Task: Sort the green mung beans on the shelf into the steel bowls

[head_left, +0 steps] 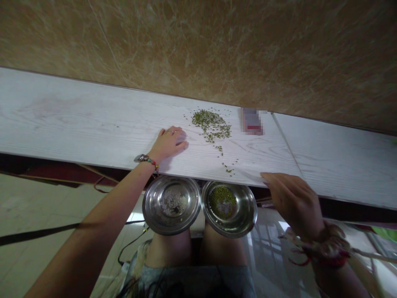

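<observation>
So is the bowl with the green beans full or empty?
Neither: the bowl is only partly filled. Green beans cover some of its bottom, and bare shiny metal shows beside them.

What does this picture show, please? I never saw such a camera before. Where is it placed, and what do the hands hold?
There is no robot. One camera, worn on a person's head, looks forward and down at two bare hands. This is its only picture.

The left hand rests on the white table and seems to hold nothing. The right hand is near the front edge; whether it holds something is too blurred to tell.

On the table lie scattered green grains and a blurred-out item. Over the person's legs, side by side, are two metal bowls: the left bowl has whitish grains, the right bowl mostly green ones.
</observation>
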A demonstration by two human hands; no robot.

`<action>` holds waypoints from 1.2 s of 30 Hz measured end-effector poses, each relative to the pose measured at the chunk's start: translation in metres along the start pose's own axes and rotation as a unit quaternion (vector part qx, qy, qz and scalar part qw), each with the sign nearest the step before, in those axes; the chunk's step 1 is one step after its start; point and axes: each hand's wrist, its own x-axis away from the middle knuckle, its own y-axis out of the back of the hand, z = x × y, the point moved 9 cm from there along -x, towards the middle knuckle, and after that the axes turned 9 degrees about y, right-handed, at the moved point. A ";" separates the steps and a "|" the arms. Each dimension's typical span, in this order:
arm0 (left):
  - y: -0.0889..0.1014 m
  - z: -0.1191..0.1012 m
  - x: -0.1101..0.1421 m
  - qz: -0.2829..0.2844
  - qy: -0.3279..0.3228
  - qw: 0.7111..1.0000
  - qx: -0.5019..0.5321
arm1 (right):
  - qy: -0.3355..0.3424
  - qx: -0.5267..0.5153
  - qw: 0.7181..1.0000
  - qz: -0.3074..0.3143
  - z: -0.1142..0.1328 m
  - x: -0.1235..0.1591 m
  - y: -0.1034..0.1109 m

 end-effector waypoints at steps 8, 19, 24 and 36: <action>0.000 -0.001 -0.001 0.001 0.003 1.000 -0.002 | 0.034 -0.005 0.999 0.026 0.007 0.001 0.005; 0.001 0.000 0.000 0.008 0.006 1.000 -0.005 | 0.052 0.021 0.998 0.034 0.009 -0.019 -0.003; 0.001 0.001 0.001 0.006 0.008 1.000 -0.007 | 0.060 0.003 0.997 0.038 0.011 -0.013 0.003; 0.001 0.001 0.001 0.013 0.008 1.000 -0.005 | 0.063 0.006 0.998 0.029 0.015 -0.017 0.007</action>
